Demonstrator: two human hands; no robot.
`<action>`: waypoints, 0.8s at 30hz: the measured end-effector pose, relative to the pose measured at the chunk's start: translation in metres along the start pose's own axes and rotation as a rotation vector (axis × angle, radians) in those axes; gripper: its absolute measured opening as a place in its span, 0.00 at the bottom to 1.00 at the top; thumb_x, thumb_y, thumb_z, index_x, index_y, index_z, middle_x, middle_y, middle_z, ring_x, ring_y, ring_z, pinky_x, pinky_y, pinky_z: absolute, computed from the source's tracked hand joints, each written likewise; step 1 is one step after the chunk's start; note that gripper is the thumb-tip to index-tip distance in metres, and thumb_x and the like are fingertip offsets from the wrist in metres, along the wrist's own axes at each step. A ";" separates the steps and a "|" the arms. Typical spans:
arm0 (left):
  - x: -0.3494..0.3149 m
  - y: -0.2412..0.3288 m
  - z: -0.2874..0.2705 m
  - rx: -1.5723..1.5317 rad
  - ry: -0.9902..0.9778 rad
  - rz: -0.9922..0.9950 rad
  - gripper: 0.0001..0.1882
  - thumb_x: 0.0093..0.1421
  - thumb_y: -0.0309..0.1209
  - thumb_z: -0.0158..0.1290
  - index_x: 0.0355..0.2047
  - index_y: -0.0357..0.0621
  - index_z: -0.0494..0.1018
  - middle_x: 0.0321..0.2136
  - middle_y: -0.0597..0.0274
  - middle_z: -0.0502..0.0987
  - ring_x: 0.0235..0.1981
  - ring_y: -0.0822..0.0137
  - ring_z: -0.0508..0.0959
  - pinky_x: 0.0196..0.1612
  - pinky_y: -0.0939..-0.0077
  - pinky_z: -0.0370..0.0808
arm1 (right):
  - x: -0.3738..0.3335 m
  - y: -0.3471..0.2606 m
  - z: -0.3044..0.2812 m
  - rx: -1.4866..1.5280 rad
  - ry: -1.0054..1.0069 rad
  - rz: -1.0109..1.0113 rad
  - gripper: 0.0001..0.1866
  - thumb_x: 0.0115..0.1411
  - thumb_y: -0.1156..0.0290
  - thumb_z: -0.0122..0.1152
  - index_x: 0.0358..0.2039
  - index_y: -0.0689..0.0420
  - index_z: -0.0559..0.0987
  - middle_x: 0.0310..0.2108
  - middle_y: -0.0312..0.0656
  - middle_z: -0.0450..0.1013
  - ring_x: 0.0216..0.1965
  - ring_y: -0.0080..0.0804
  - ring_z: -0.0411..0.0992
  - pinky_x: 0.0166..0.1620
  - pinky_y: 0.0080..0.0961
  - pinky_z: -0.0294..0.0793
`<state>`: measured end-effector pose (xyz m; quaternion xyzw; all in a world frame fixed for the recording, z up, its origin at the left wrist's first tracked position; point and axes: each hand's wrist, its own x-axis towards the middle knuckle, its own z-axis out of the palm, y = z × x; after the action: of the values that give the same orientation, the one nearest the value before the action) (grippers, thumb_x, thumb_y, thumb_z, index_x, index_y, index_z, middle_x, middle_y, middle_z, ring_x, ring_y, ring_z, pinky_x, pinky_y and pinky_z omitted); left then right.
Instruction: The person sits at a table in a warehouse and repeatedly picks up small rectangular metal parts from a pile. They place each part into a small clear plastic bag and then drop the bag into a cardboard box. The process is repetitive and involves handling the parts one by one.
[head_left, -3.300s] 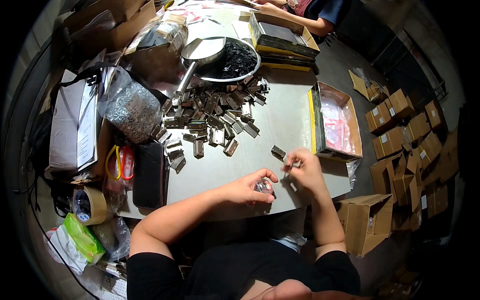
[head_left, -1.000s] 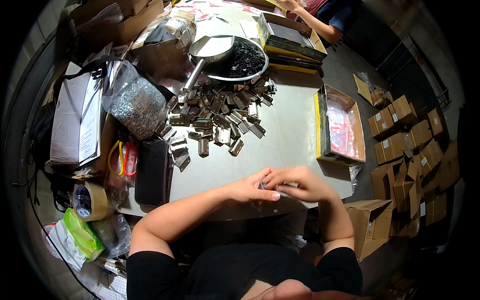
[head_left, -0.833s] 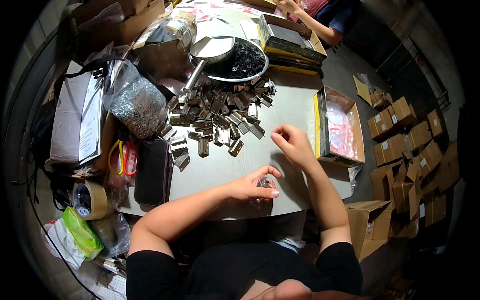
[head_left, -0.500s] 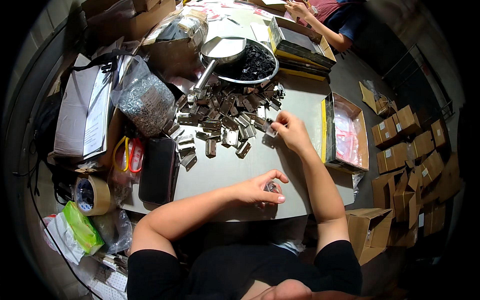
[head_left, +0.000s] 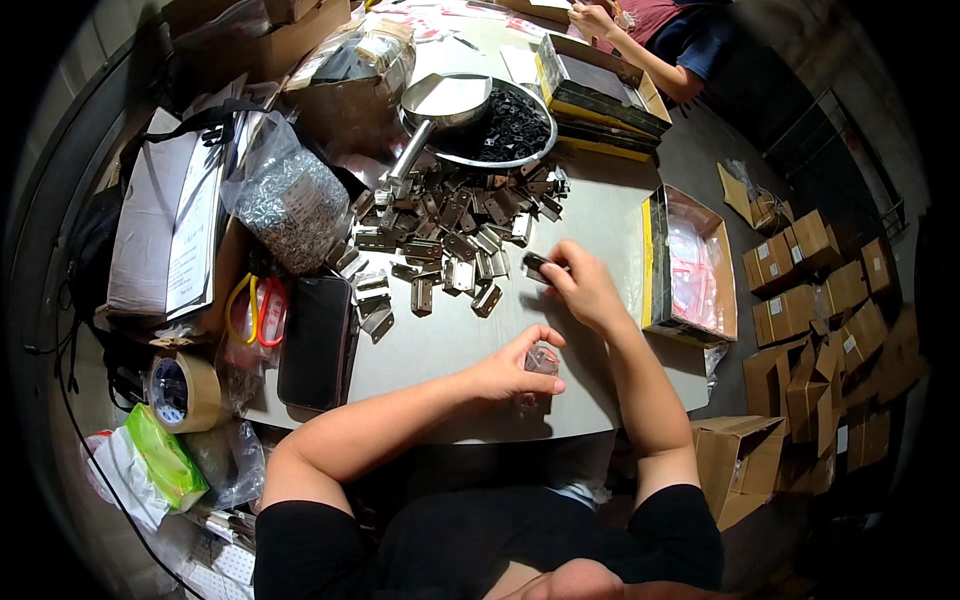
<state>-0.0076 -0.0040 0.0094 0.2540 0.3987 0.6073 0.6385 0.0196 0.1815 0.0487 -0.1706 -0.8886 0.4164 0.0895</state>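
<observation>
Just right of the frame's centre, the right hand (head_left: 585,288) reaches out over the grey surface (head_left: 590,215) and pinches a small metal hinge (head_left: 538,266) between thumb and fingers, at the near edge of a spread pile of hinges (head_left: 450,235) — close enough to be picked from with a short reach. Below it, toward the middle of the frame, the left hand (head_left: 512,368) rests near the front edge of the surface, its fingers curled narrowly around a small clear packet (head_left: 541,359) held with its top turned upward; what is inside is too small to tell. The two hands are apart, the right one farther up the frame. Above the pile sits a round metal pan (head_left: 540,150) of small black parts with a metal scoop (head_left: 440,105) laid across it, its handle pointing down toward the hinges. At the right edge of the surface an open cardboard box (head_left: 650,255) holds clear plastic bags — within easy reach of the right arm. At left lie a black phone (head_left: 318,342), a roll of brown tape (head_left: 185,388) and a clear bag of screws (head_left: 290,205). At the top right another person's hand (head_left: 590,15) works at the far end.
</observation>
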 end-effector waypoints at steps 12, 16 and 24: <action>0.000 -0.003 0.000 0.272 -0.113 0.184 0.36 0.51 0.26 0.66 0.54 0.45 0.55 0.42 0.64 0.70 0.44 0.74 0.71 0.48 0.77 0.69 | -0.091 -0.048 -0.052 -0.017 -0.418 -0.312 0.08 0.50 0.78 0.65 0.33 0.60 0.79 0.27 0.45 0.74 0.31 0.40 0.74 0.34 0.30 0.73; 0.000 -0.002 0.005 0.426 -0.059 0.340 0.34 0.54 0.29 0.64 0.54 0.44 0.55 0.41 0.63 0.69 0.44 0.74 0.70 0.48 0.76 0.69 | -0.099 -0.048 -0.039 -0.087 -0.253 -0.225 0.07 0.50 0.75 0.65 0.32 0.60 0.79 0.26 0.46 0.74 0.27 0.41 0.74 0.32 0.30 0.74; -0.006 0.004 0.004 -0.005 -0.115 0.183 0.34 0.58 0.43 0.61 0.55 0.48 0.52 0.35 0.65 0.69 0.35 0.78 0.69 0.34 0.82 0.68 | -0.100 -0.041 -0.037 0.030 -0.298 -0.400 0.11 0.51 0.75 0.66 0.36 0.59 0.78 0.38 0.46 0.72 0.37 0.40 0.73 0.40 0.31 0.74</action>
<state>-0.0061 -0.0086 0.0158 0.3222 0.3352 0.6483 0.6029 0.1141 0.1451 0.1023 0.0733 -0.9018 0.4240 0.0407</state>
